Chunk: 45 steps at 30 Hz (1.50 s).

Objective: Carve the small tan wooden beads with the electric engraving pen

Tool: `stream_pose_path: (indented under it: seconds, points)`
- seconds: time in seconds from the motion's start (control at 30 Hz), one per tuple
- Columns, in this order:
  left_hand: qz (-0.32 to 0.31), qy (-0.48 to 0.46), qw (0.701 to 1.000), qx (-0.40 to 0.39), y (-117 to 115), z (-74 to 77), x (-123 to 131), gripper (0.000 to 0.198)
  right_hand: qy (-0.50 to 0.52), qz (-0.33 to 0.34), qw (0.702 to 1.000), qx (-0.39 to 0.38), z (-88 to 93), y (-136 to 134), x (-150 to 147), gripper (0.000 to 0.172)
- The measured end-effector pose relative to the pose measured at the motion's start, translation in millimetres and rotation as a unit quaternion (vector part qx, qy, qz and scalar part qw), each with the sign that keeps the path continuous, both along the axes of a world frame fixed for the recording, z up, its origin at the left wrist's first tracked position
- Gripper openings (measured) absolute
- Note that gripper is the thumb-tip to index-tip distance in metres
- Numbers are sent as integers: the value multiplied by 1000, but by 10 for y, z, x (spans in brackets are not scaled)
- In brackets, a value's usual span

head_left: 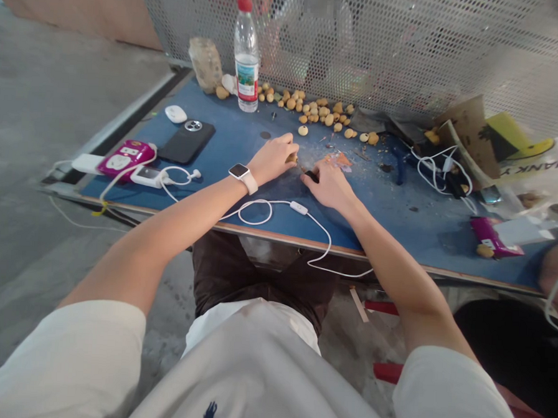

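My left hand, with a white-strapped watch on its wrist, has its fingers closed around a small tan round piece, mostly hidden by them. Close to its right, my right hand grips a black-handled tool. A thin shaft points from the tool toward the tan piece; whether its tip touches cannot be made out. Beyond both hands, several tan nut-like balls lie heaped along the table's back edge, a few showing dark holes. Orange-brown scraps lie just behind my right hand.
A water bottle stands at the back of the blue table. To the left are a black phone, a white case and a magenta power strip. White earphone cable loops along the front. Blue-handled pliers and bags lie right.
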<state>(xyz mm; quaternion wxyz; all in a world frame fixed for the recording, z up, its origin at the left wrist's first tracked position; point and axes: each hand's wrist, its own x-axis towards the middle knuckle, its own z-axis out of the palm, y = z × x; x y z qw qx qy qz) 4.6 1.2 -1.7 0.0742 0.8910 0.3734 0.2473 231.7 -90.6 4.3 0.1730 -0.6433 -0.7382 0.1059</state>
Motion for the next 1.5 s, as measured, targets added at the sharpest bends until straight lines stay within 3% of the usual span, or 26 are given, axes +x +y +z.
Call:
stream_pose_path:
  seconds: [0.43, 0.63, 0.73, 0.83, 0.97, 1.1, 1.27, 1.5]
  points:
    - [6, 14, 1000, -1, -33, 26, 24, 8, 29, -4, 999, -23, 97, -57, -35, 28]
    - [9, 16, 1000, 0, -82, 52, 11, 12, 95, -46, 994, -14, 183, 12, 164, 23]
    - [19, 10, 1000, -5, -84, 42, -1, 14, 112, -57, 991, -46, 248, 16, 249, 21]
    - [30, -4, 1000, -2, -50, 23, -34, 12, 157, -24, 981, -114, 333, -67, 233, 39]
    - [58, -21, 998, 8, 47, 0, -127, 9, 167, 88, 959, -212, 445, -234, 96, 69]
    - [53, -37, 998, 5, 139, -18, -214, 7, 153, 110, 953, -238, 498, -313, -26, 66]
    - [44, -61, 997, -12, 192, -31, -247, 7, 96, 125, 970, -186, 462, -292, -51, 50]
    - [23, -71, 996, -40, 163, 16, -253, 8, 53, 102, 988, -99, 290, -176, 92, 54]
